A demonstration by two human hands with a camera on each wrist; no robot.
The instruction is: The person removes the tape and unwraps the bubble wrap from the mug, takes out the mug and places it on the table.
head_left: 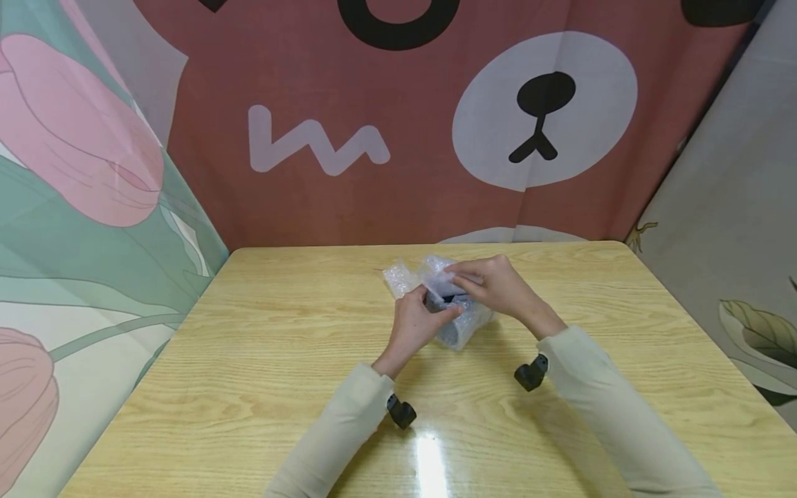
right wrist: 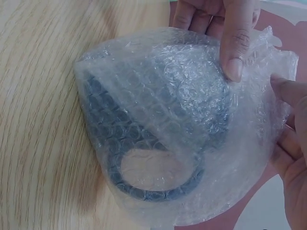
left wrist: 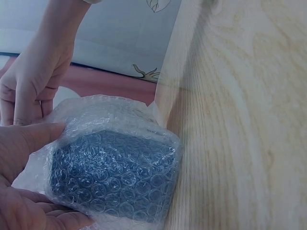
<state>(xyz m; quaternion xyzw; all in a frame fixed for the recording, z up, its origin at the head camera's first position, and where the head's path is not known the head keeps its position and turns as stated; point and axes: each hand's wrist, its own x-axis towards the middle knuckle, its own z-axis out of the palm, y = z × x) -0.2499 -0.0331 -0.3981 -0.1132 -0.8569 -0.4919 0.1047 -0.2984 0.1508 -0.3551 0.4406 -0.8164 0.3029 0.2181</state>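
A dark blue mug with a loop handle sits inside clear bubble wrap on the table. My left hand grips the wrapped mug from the left, its thumb pressed on the near side. In the right wrist view, that thumb lies on the plastic over the mug's body. Above it, my right hand pinches the loose upper part of the wrap between thumb and fingers. The wrap covers the mug's body and handle, blurring its surface.
A wood-grain table holds the bundle near its back edge. Another end of bubble wrap sticks out behind the left hand. Printed cloth hangs behind the table and at both sides. Small black cameras hang from both sleeves.
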